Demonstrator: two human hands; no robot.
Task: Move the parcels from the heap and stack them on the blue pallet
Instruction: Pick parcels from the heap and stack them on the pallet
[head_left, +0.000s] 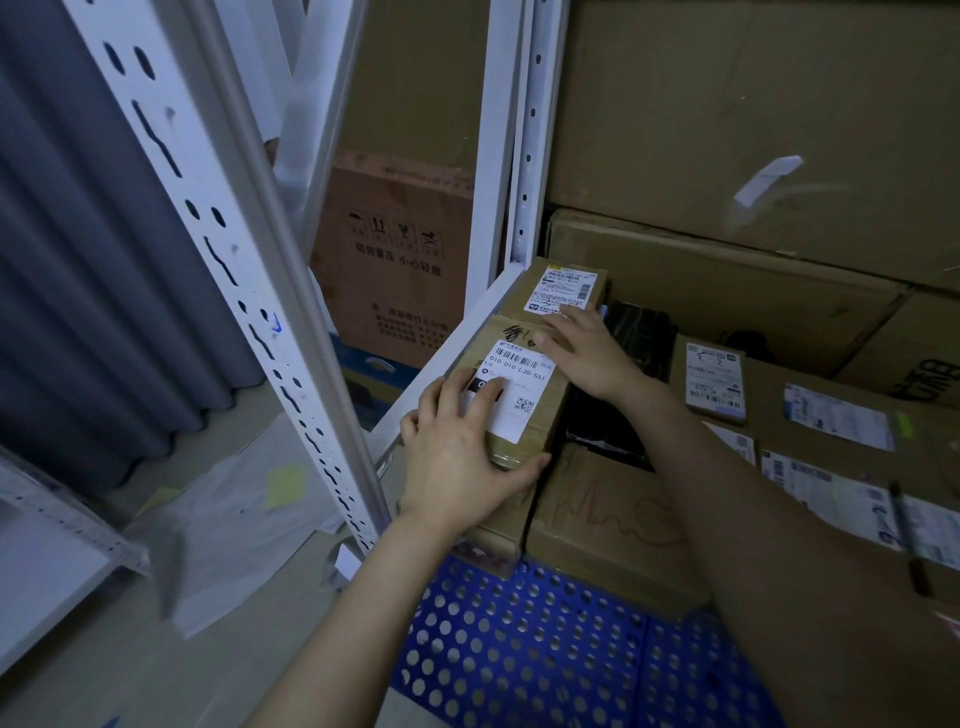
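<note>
Parcels (535, 395) on blue pallet (519, 649)

The pallet (519, 654) is bright blue, perforated with rows of round holes. The cardboard parcel (551, 402) is brown, its label (522, 376) white with a black barcode. The shelving upright (234, 270) is white with dark slots.
</note>
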